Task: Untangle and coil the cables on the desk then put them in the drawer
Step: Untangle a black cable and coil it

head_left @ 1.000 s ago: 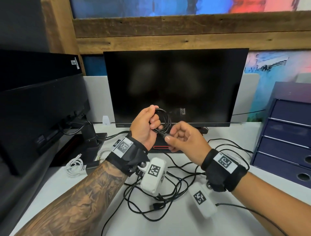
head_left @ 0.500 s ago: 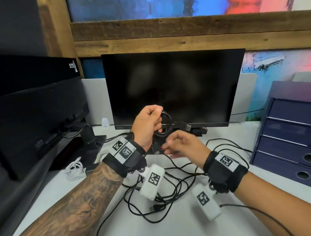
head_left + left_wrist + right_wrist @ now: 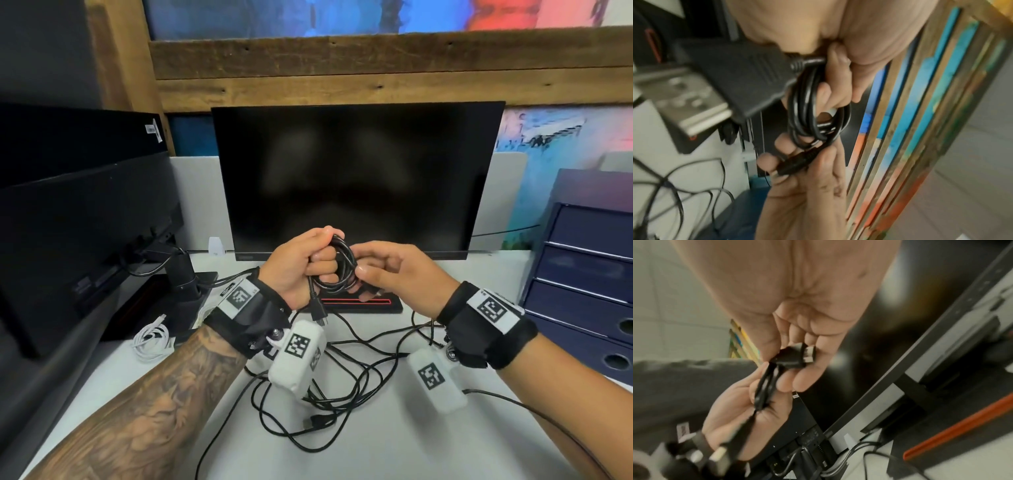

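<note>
A small coil of black cable is up in front of the monitor, and my left hand grips it in a fist. One flat plug of that cable dangles below the fist and shows large in the left wrist view. My right hand meets the coil's right side. Its thumb and fingers pinch the cable's other connector, which also shows in the left wrist view. A tangle of thin black cables lies on the white desk under both wrists.
A navy drawer unit stands at the right edge with its drawers closed. A dark monitor stands behind the hands, another screen at the left. A coiled white cable lies by the left monitor's stand.
My right hand dipped below the coil, then rose to its right side with the connector. The left hand kept hold of the coil, and a plug now hangs beneath it.
</note>
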